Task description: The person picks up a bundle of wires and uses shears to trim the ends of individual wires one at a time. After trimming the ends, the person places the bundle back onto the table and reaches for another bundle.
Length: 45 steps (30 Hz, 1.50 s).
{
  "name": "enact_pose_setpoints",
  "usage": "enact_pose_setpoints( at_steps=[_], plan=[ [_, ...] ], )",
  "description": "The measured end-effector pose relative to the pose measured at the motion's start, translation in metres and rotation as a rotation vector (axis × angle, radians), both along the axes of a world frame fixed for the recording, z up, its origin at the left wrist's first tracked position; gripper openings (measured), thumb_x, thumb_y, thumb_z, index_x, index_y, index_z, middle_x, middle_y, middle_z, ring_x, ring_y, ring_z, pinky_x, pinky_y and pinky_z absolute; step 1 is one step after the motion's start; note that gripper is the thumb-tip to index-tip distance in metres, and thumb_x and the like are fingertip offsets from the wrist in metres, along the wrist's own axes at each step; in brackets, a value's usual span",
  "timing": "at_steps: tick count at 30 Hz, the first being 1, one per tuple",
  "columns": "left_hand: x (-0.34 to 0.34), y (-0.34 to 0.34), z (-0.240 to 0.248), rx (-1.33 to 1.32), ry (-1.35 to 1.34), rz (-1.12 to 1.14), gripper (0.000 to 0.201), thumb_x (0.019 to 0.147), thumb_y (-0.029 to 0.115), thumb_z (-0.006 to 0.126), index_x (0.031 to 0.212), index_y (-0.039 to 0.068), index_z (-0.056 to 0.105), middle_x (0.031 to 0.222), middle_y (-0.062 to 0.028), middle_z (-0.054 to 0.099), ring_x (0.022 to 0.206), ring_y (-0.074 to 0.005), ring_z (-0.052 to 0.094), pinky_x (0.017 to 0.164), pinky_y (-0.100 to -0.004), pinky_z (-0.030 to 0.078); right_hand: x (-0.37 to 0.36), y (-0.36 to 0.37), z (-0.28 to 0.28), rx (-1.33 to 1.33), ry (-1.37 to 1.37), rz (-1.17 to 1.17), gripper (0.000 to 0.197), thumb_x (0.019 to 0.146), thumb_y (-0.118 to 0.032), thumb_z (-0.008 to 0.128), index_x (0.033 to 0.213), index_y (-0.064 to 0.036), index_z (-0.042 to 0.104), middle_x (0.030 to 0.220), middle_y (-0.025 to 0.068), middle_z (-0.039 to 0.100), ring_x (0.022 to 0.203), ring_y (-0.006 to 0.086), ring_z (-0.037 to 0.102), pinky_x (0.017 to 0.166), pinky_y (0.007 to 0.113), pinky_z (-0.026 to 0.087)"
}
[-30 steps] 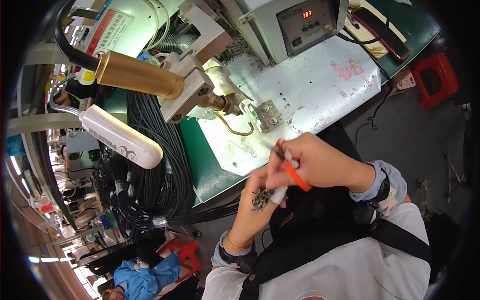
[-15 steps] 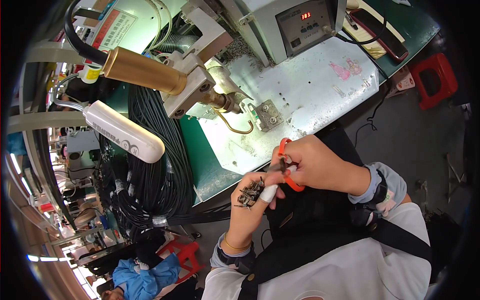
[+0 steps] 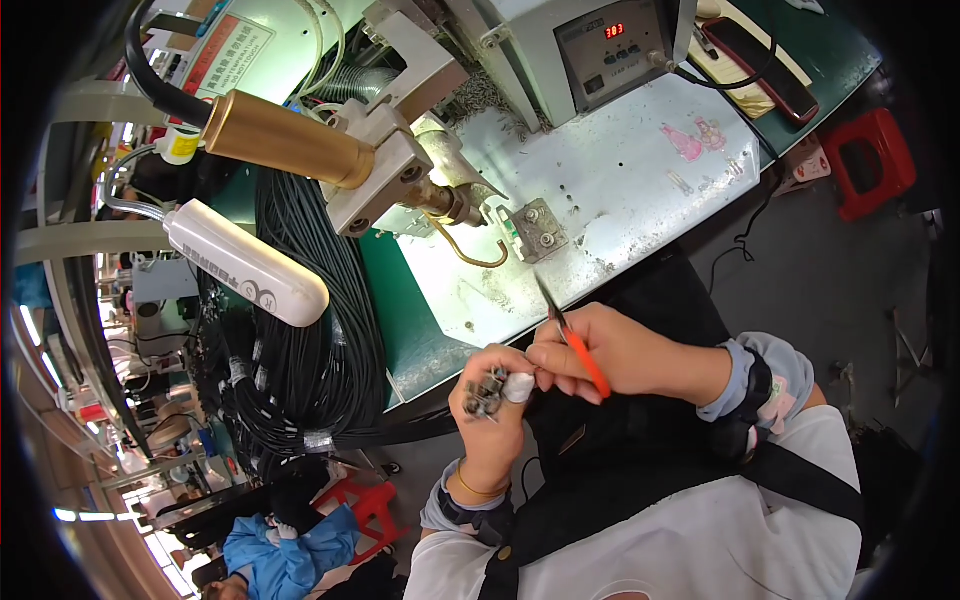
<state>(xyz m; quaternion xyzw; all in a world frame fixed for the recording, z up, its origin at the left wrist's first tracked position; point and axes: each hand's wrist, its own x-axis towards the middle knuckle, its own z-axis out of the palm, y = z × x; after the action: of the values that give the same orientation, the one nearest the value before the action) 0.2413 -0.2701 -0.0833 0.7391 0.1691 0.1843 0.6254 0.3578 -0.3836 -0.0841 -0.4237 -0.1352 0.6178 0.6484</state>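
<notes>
Right now the whole matter sits in the narrow space between the two hands, low in the head view and just off the near edge of the worn white metal bench plate (image 3: 600,190). The left hand (image 3: 492,415) is curled shut around a small dark cluster of metal parts (image 3: 484,390) — possibly connector ends or wire terminals, though they are too small and shadowed to say which — with a white-wrapped fingertip (image 3: 518,388) pressed against them. The right hand (image 3: 610,352) is closed on a pair of slim orange-handled tweezers or snips (image 3: 570,338); the exact kind of tool is hard to make out.

The tool's long axis runs on a slant: its orange handle lies down and to the right across the right palm, while its dark point rises up and to the left, toward the bench plate and away from the body. The cluster lies below and to the left of that point, just beside the right knuckles, so the two hands touch or nearly touch. The left hand is the nearer one — it already holds the parts — and the tool tip stands above them, pointing past rather than at them.

Farther up the bench, well apart, are a brass-coloured cylinder (image 3: 275,135) on a grey clamp, a bent brass hook (image 3: 470,250) and a thick coil of black cables (image 3: 300,350).
</notes>
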Motion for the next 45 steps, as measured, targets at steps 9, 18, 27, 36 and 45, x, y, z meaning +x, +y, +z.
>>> enact_pose_setpoints(
  at_steps=[9, 18, 27, 36, 45],
  plan=[
    [0.003, -0.002, 0.005, -0.322, 0.06, -0.006, 0.01, 0.077, -0.004, 0.053, 0.086, 0.0, 0.051, 0.075, -0.007, 0.054, 0.06, -0.0098, 0.047, 0.053, -0.0196, 0.037, 0.014, -0.004, -0.004, -0.072, 0.069, 0.095, 0.033, 0.085, -0.026, 0.048, 0.063, -0.0008, 0.054, 0.048, 0.0056, 0.049, 0.037, 0.0106, 0.044, 0.035, 0.022, 0.032],
    [0.005, -0.002, 0.007, -0.219, -0.012, 0.062, 0.02, 0.067, -0.012, 0.051, 0.083, -0.001, 0.055, 0.076, -0.0087, 0.054, 0.061, -0.0132, 0.049, 0.054, -0.0209, 0.039, 0.0, 0.003, -0.005, -0.033, 0.203, -0.026, 0.036, 0.084, -0.029, 0.051, 0.062, -0.0015, 0.052, 0.046, 0.0026, 0.044, 0.036, 0.0098, 0.04, 0.034, 0.021, 0.029],
    [0.011, -0.002, 0.007, 0.737, -0.112, -0.083, 0.018, 0.068, -0.009, 0.052, 0.084, 0.0, 0.054, 0.077, -0.0093, 0.054, 0.063, -0.0165, 0.051, 0.056, -0.024, 0.041, 0.009, 0.0, -0.01, -0.097, 0.023, 0.035, 0.032, 0.085, -0.029, 0.052, 0.068, -0.0016, 0.053, 0.048, 0.0007, 0.043, 0.037, 0.0093, 0.039, 0.036, 0.021, 0.03],
    [0.012, -0.003, -0.005, 0.174, -0.016, -0.039, 0.023, 0.059, -0.015, 0.047, 0.078, -0.001, 0.051, 0.073, -0.0095, 0.051, 0.061, -0.0194, 0.049, 0.057, -0.0249, 0.039, 0.005, -0.002, -0.016, -0.015, -0.158, -0.116, 0.032, 0.085, -0.029, 0.051, 0.066, -0.0026, 0.053, 0.048, 0.0008, 0.042, 0.036, 0.0091, 0.038, 0.036, 0.022, 0.029],
    [0.025, 0.0, -0.002, 0.916, -0.267, -0.074, 0.008, 0.077, 0.001, 0.056, 0.083, 0.003, 0.051, 0.073, -0.0024, 0.05, 0.051, -0.0073, 0.041, 0.045, -0.0186, 0.031, 0.011, -0.006, -0.014, -0.061, -0.012, 0.038, 0.029, 0.086, -0.028, 0.049, 0.07, -0.0034, 0.052, 0.052, 0.0014, 0.046, 0.04, 0.0088, 0.042, 0.037, 0.021, 0.029]
  ],
)
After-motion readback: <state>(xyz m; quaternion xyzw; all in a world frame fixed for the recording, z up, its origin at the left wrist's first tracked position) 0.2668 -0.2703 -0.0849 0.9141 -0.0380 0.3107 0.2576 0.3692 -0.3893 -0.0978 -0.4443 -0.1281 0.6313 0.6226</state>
